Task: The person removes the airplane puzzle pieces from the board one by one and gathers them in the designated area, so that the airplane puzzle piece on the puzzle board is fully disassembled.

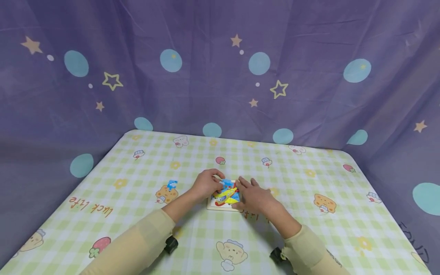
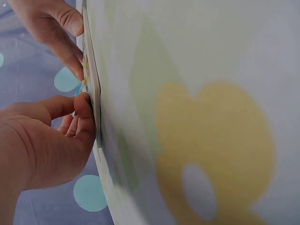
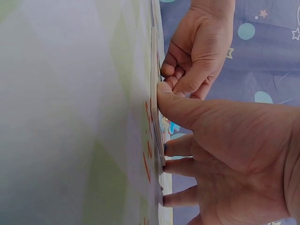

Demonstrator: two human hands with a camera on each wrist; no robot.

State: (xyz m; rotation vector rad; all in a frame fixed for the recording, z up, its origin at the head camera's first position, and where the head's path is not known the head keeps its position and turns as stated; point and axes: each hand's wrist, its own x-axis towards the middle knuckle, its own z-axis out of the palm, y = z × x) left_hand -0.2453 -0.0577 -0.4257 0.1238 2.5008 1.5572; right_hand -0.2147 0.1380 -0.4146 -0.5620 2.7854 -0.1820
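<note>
A small jigsaw board [image 1: 216, 208] with a yellow and red airplane picture lies flat on the table. On its left side my left hand [image 1: 207, 183] pinches a small puzzle piece [image 2: 78, 89] between thumb and index finger, low against the board. Most of that piece is hidden by the fingers. My right hand [image 1: 257, 196] rests along the board's right edge, its fingers spread and fairly straight, the thumb touching the near right part. A loose blue and white puzzle piece [image 1: 172, 185] lies on the table to the left of the board.
A green and white checked tablecloth [image 1: 295, 244] with printed cartoons covers the table. Behind it hangs a purple curtain [image 1: 213, 84] with stars and blue dots. Black wrist straps [image 1: 170, 244] sit under the sleeves.
</note>
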